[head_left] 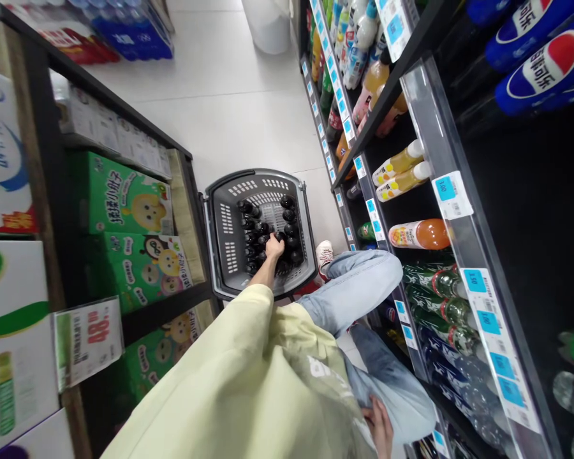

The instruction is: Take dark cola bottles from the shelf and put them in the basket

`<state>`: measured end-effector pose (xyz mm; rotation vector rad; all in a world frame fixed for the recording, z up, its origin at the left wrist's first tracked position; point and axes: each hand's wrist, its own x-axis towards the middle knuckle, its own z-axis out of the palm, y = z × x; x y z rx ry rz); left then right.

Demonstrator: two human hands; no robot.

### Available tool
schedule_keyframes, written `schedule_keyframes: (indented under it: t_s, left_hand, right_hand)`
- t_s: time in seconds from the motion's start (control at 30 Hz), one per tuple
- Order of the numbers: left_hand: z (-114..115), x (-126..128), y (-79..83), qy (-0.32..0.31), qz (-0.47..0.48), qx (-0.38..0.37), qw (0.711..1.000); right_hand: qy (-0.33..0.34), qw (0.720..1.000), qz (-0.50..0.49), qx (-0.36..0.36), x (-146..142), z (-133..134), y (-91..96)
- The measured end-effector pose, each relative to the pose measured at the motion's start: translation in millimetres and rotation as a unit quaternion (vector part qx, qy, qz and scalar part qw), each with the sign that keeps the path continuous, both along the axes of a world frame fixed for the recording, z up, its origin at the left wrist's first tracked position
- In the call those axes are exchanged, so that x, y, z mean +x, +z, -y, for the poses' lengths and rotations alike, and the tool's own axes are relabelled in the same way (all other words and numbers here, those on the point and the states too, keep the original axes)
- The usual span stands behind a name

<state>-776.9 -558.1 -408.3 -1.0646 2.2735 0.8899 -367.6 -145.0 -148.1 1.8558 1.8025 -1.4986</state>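
My left hand (274,247) reaches down into a grey plastic shopping basket (224,280) on the floor. Its fingers are closed around the dark top of a bottle (280,236). Several more dark-capped bottles (291,229) stand upright in the basket, grouped along both sides of that hand. My right hand (380,424) rests by my thigh at the lower right, fingers stretched out and holding nothing. Its palm is hidden.
Drink shelves (444,115) with price tags run along my right, holding an orange drink bottle (421,234) and cola bottles (545,70). Green cartons (129,197) fill a rack at left. A white bin (268,25) stands ahead on the tiled floor (220,108).
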Motion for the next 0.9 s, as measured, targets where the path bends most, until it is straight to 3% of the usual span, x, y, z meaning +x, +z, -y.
schedule_keyframes:
  t_s: [0.1,0.53,0.9]
  left_hand:
    - [-1.7,9.2,2.4,-0.003,-0.005,0.002,1.0]
    - [-41.2,92.5,21.3,-0.076,0.044,0.01,0.996]
    - [-40.5,93.1,16.0,-0.209,0.042,0.002,0.977]
  right_hand:
    - [-0.048,0.999,0.018,-0.013,-5.5,2.8,1.1]
    - [-0.064,0.997,-0.002,-0.045,-3.1,2.5,-10.4]
    - [-0.096,0.995,-0.03,-0.017,25.8,7.5,-31.8]
